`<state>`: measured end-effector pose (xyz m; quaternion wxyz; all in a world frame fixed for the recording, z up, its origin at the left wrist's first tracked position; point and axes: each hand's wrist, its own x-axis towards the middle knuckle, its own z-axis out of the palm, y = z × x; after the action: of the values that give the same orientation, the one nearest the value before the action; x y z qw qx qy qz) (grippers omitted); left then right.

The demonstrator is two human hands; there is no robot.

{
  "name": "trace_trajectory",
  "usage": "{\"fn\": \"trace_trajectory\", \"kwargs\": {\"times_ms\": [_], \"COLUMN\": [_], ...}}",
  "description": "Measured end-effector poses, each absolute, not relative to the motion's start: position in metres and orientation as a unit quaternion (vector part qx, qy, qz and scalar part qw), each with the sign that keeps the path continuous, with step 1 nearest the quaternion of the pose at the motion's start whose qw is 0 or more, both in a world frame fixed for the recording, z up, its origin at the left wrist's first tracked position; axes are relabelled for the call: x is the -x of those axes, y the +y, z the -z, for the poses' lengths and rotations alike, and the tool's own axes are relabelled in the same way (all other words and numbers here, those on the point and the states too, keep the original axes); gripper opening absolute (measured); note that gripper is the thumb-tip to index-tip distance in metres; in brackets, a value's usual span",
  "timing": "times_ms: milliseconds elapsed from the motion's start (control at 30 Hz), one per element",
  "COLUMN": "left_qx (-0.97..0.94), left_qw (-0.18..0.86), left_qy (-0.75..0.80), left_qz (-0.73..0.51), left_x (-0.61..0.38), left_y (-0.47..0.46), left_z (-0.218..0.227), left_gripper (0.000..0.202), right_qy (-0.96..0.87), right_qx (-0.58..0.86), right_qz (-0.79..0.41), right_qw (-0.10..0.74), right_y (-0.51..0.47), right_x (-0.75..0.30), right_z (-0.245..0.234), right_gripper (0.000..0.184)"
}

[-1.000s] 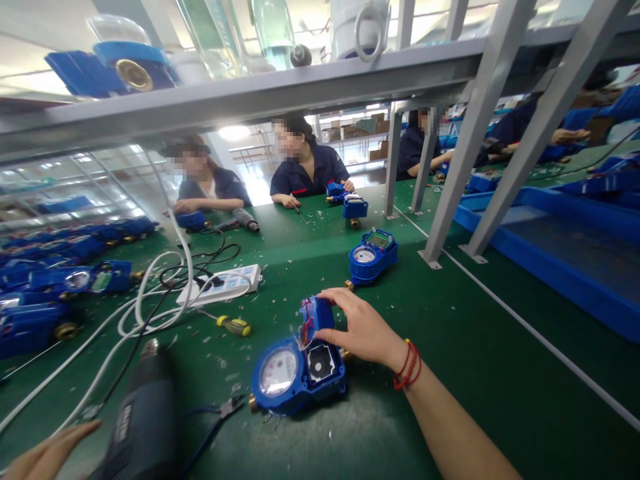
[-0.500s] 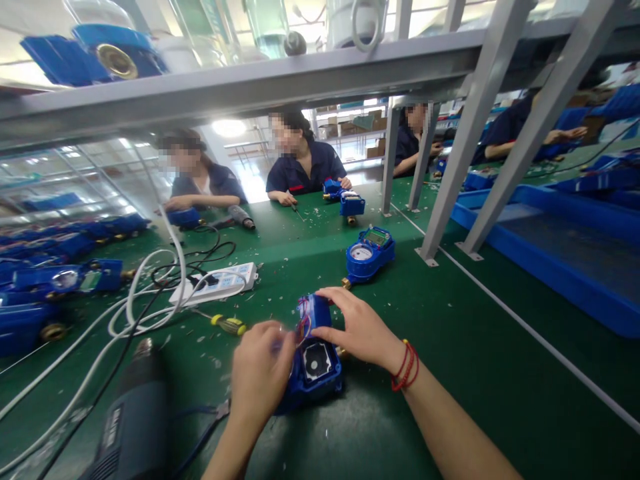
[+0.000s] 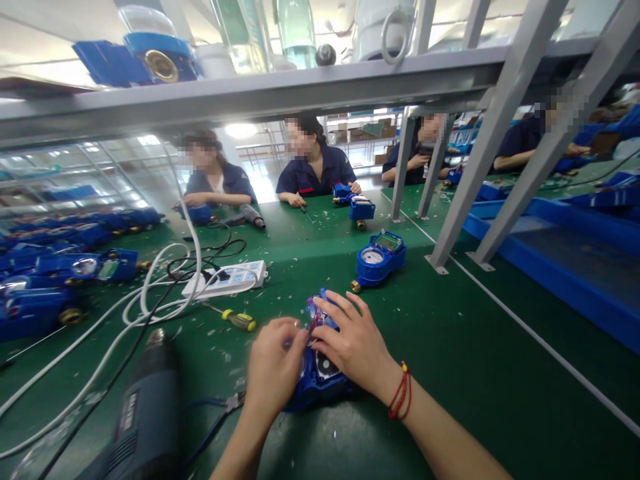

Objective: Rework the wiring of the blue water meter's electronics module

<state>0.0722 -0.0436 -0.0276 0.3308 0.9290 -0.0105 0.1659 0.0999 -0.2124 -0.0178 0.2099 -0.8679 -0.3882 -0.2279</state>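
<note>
Hands (image 3: 320, 350) on meter (image 3: 320, 383) — lettering unreadable

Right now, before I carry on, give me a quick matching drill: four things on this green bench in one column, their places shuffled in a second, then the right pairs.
1. open blue water meter
2. yellow-handled screwdriver
3. dark grey heat gun
4. closed blue water meter

a. lying near left, nozzle away
b. under left hand and right hand
c. beyond the hands, toward the grey frame leg
d. just in front of the white power strip

Pairs: 1-b, 2-d, 3-a, 4-c
</note>
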Motion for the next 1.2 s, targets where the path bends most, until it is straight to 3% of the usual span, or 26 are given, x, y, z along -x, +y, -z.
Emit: {"fn": "trace_trajectory", "kwargs": {"times_ms": [667, 800, 1000, 1133, 1200], "left_qx": [-0.944, -0.95, -0.953, -0.951, -0.949], "left_qw": [0.302, 0.281, 0.249, 0.236, 0.23], "left_qy": [0.06, 0.046, 0.019, 0.01, 0.004], "left_qz": [-0.116, -0.127, -0.17, -0.201, -0.214], "left_x": [-0.077, -0.074, -0.065, -0.059, -0.057], "left_y": [-0.04, -0.042, -0.047, -0.049, -0.051], "left_z": [0.028, 0.029, 0.034, 0.036, 0.036], "left_gripper": [0.024, 0.024, 0.022, 0.02, 0.019], "right_qy": [-0.381, -0.376, -0.327, -0.295, -0.296], "right_qx": [0.88, 0.882, 0.897, 0.91, 0.911], "right_qz": [0.177, 0.201, 0.248, 0.245, 0.245], "right_qw": [0.22, 0.202, 0.166, 0.16, 0.152], "right_y": [-0.222, -0.215, -0.194, -0.185, -0.184], "right_x": [-0.102, -0.101, -0.097, -0.097, -0.097], "right_z": [0.016, 0.016, 0.013, 0.013, 0.014], "right_gripper": [0.006, 0.02, 0.013, 0.031, 0.026]}}
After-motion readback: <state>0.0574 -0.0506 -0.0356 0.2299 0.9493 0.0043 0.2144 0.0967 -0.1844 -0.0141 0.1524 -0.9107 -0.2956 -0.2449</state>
